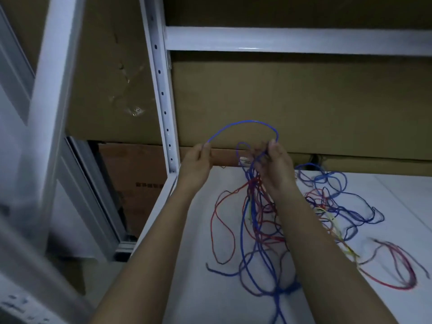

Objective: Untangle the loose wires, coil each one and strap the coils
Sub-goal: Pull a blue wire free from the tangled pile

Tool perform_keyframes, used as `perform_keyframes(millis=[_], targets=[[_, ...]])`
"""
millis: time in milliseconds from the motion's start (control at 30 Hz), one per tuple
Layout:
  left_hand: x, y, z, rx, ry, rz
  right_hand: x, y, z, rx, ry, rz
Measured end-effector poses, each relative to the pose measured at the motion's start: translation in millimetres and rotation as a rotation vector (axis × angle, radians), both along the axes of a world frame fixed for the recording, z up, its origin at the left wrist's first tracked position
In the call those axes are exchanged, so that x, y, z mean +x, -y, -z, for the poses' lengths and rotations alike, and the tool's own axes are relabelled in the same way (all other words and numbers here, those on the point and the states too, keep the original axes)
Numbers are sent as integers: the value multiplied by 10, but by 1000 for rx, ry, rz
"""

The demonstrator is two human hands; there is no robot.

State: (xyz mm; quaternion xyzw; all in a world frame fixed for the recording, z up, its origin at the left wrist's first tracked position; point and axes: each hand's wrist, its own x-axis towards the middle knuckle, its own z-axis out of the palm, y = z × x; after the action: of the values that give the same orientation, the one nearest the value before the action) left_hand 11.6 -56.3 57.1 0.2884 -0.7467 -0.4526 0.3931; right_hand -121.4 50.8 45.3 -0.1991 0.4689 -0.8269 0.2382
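A blue wire (243,123) arcs in the air between my two raised hands. My left hand (197,161) pinches one end of the arc. My right hand (272,161) grips the other side together with a bunch of blue and red strands that hang down to a tangle of wires (257,228) on the white shelf (397,195). A small white tag (244,160) shows among the strands between my hands. More blue loops (332,183) and a separate red wire (397,265) lie to the right.
A white slotted shelf upright (163,99) stands just left of my left hand, with a crossbeam (292,39) above. Brown cardboard boxes (304,101) fill the back behind the shelf. The shelf's left edge drops off near my left forearm.
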Motion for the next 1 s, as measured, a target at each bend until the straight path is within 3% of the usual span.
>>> perform_keyframes(millis=[67, 133, 200, 267, 300, 400, 467, 567, 700, 767, 867, 1000], targets=[[-44, -25, 3, 34, 15, 8, -41, -12, -83, 113, -27, -36], [-71, -5, 5, 69, 21, -15, -78, -19, -180, 305, -266, -28], [-101, 5, 3, 84, 36, -20, -107, -15, -338, 147, -415, 26], [-141, -13, -13, 75, 27, -19, -113, -8, -444, -55, -394, 5], [-156, -24, -27, 68, 10, -30, -139, 4, -415, -14, -441, 12], [-172, -27, -91, 54, -87, -80, -258, -22, -46, 659, -802, -9], [-148, -15, -115, 42, -131, -90, -292, -47, 243, 859, -793, -150], [-140, -36, -131, 142, -196, 14, -175, 3, 442, 767, -696, -203], [-211, -44, -155, 449, -409, 210, 119, 92, 530, 789, -1028, -256], [-256, -12, -169, 508, -455, 231, 228, 22, 589, 743, -1113, -288], [-309, 60, -168, 449, -401, 138, 257, -95, 681, 636, -1180, -337], [-309, 121, -34, 242, -123, 128, 159, -181, 703, 520, -1174, -301]])
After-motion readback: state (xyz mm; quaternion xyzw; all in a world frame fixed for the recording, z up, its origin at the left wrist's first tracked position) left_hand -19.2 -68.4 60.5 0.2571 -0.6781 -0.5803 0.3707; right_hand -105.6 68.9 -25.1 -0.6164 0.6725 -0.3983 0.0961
